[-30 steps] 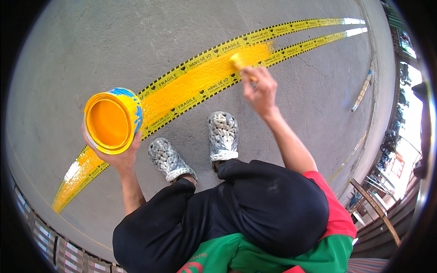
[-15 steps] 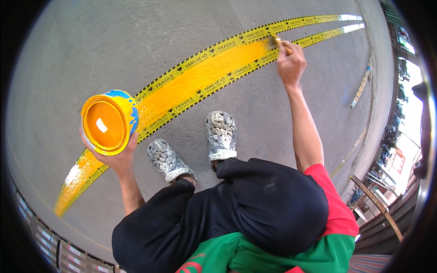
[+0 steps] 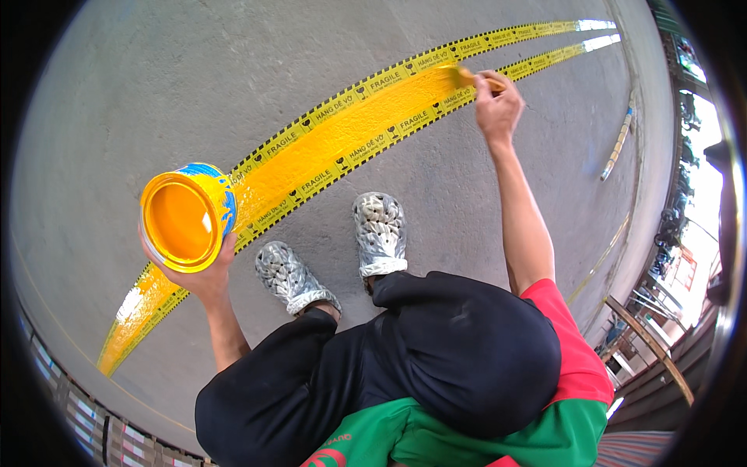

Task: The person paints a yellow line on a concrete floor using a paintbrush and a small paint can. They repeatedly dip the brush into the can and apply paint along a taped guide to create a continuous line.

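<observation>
My left hand (image 3: 204, 278) is closed around the lower side of a paint can (image 3: 231, 204) at the left. Yellow-orange paint (image 3: 177, 214) shows inside its round mouth, and drips streak its blue side. My right hand (image 3: 499, 109), at the upper right, grips the handle of a paintbrush (image 3: 462, 75). The bristles touch the far end of a yellow painted stripe (image 3: 334, 132) on the concrete floor. Two strips of yellow-and-black printed tape (image 3: 352, 96) border the stripe, one along each side.
My patterned clogs (image 3: 379, 226) stand on the floor just below the stripe. Bare grey concrete (image 3: 179, 93) lies above the tape. A thin banded stick (image 3: 618, 144) lies at the right. Pallet-like slats (image 3: 82, 405) line the lower left, and a wooden bar (image 3: 652, 350) leans at lower right.
The brush has swung left, its bristles now pointing left over the painted end of the stripe. My left hand keeps the can almost in place, slightly tilted.
</observation>
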